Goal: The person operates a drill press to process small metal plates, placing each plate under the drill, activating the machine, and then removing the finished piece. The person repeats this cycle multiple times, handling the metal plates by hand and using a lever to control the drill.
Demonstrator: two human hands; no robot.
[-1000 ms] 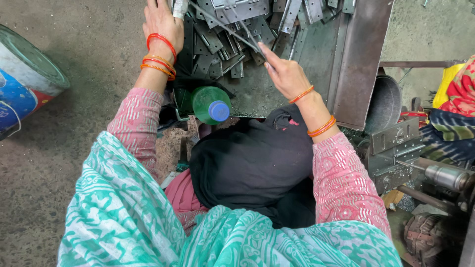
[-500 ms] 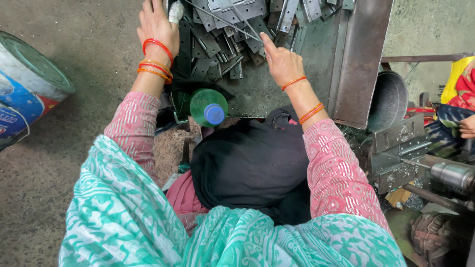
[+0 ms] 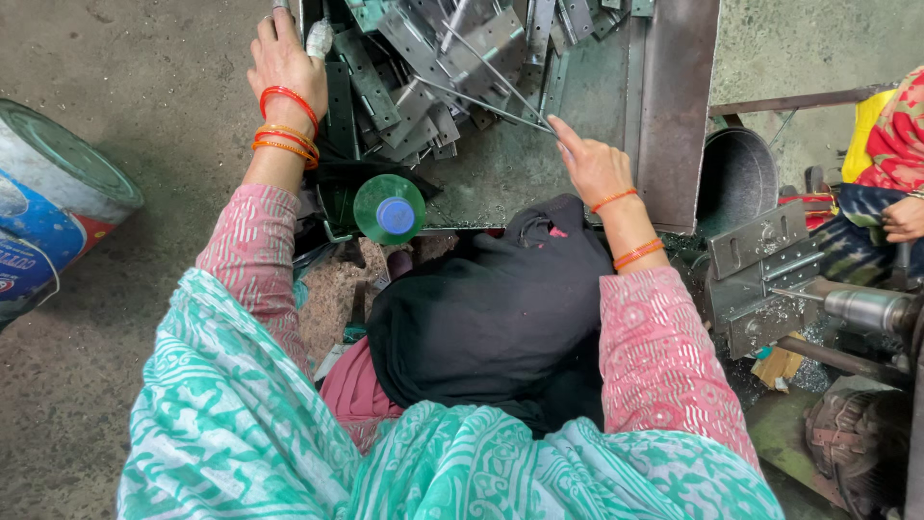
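While the left hand (image 3: 282, 60) rests flat on the grey metal tray's rim (image 3: 332, 106), seemingly for steadying, a thin steel rod (image 3: 481, 96) is pinched by the right hand (image 3: 595, 169) over perforated grey metal brackets (image 3: 433, 67).

Soft, even daylight; a sharp picture throughout.

No hard shadows are cast; only a dim patch is seen under the metal tray (image 3: 674, 116). Mild glare is caught on the metal brackets (image 3: 452, 67). The left hand (image 3: 284, 63) and right hand (image 3: 597, 169) are rendered crisply. Slight stretching is noticed toward the edges.
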